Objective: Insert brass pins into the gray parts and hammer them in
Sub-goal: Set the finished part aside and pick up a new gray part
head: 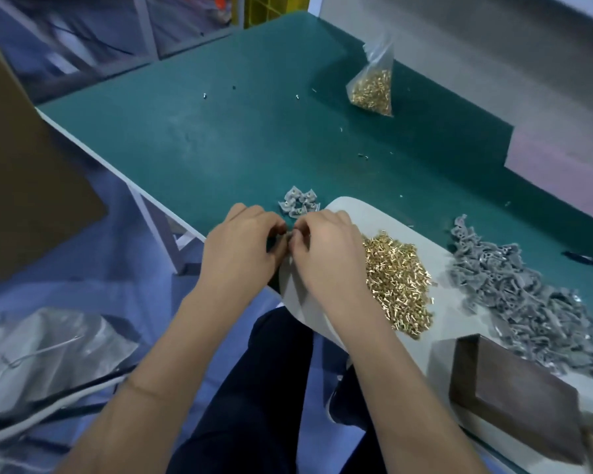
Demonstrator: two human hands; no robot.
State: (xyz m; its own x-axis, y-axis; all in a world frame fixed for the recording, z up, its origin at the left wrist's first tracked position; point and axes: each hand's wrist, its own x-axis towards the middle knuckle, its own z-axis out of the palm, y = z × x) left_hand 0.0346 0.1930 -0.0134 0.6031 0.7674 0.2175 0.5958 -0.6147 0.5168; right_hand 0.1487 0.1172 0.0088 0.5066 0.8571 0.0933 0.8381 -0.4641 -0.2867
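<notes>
My left hand point(242, 246) and my right hand point(326, 249) meet fingertip to fingertip at the near edge of the green table point(220, 138). Their curled fingers pinch something small between them; it is mostly hidden, with only a grey sliver showing. A heap of brass pins point(399, 280) lies on a pale pad point(367, 213) just right of my right hand. A few gray parts with pins point(299, 201) sit in a small cluster just beyond my fingers. A large heap of gray parts point(524, 299) lies further right. A dark hammer head point(514, 395) rests at the lower right.
A clear bag of brass pins point(372, 85) stands at the back of the table by a grey wall ledge point(562, 138). A brown cardboard box point(24, 172) is at the left, plastic bags point(48, 350) lie on the floor, and my dark-trousered legs point(254, 405) are below.
</notes>
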